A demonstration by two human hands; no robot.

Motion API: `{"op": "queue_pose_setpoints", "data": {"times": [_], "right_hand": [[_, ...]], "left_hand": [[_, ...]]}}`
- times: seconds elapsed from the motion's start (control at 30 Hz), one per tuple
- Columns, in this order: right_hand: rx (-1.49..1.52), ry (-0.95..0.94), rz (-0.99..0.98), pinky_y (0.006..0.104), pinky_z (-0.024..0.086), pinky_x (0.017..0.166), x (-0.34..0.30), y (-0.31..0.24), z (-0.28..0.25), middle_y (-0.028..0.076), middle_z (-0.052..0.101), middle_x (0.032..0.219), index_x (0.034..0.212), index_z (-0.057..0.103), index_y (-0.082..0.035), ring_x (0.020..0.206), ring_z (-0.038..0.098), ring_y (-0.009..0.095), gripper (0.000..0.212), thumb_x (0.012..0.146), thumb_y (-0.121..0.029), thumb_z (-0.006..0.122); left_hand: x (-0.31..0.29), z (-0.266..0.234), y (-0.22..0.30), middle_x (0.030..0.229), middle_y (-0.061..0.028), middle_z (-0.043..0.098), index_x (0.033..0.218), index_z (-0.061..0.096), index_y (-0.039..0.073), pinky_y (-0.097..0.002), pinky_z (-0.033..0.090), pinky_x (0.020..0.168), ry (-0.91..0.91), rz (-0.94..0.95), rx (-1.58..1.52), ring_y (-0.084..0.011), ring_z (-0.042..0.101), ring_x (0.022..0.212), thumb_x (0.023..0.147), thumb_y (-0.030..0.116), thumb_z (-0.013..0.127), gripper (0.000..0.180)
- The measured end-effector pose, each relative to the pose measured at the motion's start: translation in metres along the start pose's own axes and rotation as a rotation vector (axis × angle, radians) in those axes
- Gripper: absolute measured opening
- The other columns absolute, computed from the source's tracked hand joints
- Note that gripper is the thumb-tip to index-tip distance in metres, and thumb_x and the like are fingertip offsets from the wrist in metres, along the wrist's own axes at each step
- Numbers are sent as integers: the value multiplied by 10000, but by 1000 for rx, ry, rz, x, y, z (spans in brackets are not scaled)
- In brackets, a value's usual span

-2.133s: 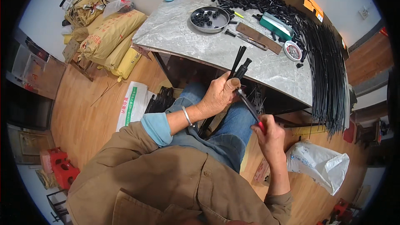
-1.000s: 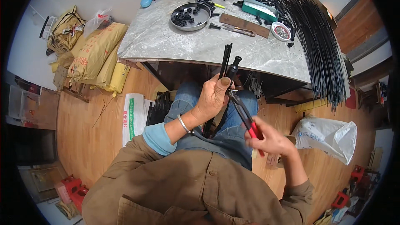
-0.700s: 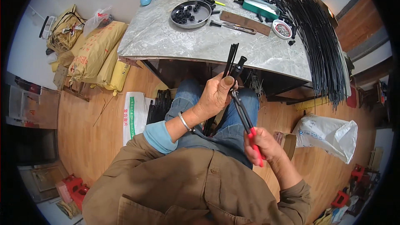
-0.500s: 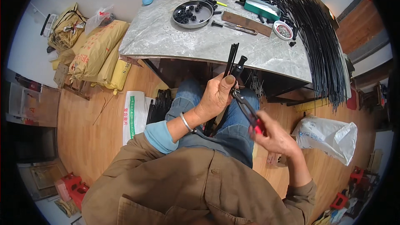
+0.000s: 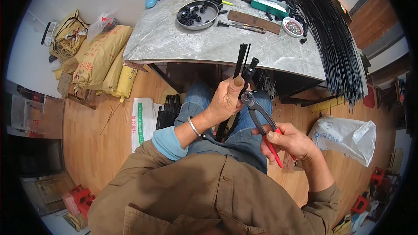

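Observation:
My left hand point(image 5: 225, 98) is closed round a bundle of thin black rods point(image 5: 240, 61) and a black cylindrical fitting point(image 5: 250, 70), whose narrow end points up and away from me. The thumb presses on them from above. Fingers of my right hand point(image 5: 288, 141) wrap the red handles of a pair of pincers point(image 5: 260, 115). The handles stand apart, and the pincers' round head lies just below the fitting, close to my left fingers. Whether the jaws touch a rod is hidden.
The stone-patterned table point(image 5: 174, 45) holds a round metal tray point(image 5: 198, 26) of small black parts, a green box point(image 5: 270, 5), a white dish point(image 5: 292, 27) and a heap of black fittings. Long black rods point(image 5: 333, 52) overhang its right edge. A white sack point(image 5: 344, 137) lies on the floor.
My right hand has changed from a blurred swing to a steady grip with the pincers' handles spread wider. My left hand keeps hold in nearly the same place. The view has shifted slightly.

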State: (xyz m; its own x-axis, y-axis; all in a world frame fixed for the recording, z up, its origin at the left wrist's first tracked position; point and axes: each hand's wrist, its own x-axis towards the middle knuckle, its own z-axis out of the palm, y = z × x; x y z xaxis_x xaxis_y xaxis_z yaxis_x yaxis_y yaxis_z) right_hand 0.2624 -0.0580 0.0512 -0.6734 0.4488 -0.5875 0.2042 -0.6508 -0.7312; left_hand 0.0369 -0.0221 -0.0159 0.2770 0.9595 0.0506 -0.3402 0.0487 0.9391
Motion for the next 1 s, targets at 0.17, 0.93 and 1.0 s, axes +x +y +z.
{"op": "queue_pose_setpoints", "data": {"times": [0.17,0.93,1.0], "right_hand": [[253,98,29,267,361,438,18,23,36,-11,380,630,899,465,-51,483,346,88,303,997,-338,463],[-467,244,144,304,379,422,-8,-36,14,19,445,600,822,436,-52,466,463,126,265,959,-241,559],[-572,308,166,349,392,436,-11,-36,14,60,470,591,828,442,-34,464,486,183,253,955,-219,558]], "left_hand": [[5,4,-3,550,50,417,838,519,54,-196,273,389,63,42,67,-27,370,433,880,680,417,636],[2,7,-1,522,40,376,846,505,43,-208,278,389,46,-26,18,-45,353,421,901,661,407,627],[2,11,-3,526,39,382,860,510,39,-207,271,390,107,58,130,-42,349,423,901,654,418,623]]}}
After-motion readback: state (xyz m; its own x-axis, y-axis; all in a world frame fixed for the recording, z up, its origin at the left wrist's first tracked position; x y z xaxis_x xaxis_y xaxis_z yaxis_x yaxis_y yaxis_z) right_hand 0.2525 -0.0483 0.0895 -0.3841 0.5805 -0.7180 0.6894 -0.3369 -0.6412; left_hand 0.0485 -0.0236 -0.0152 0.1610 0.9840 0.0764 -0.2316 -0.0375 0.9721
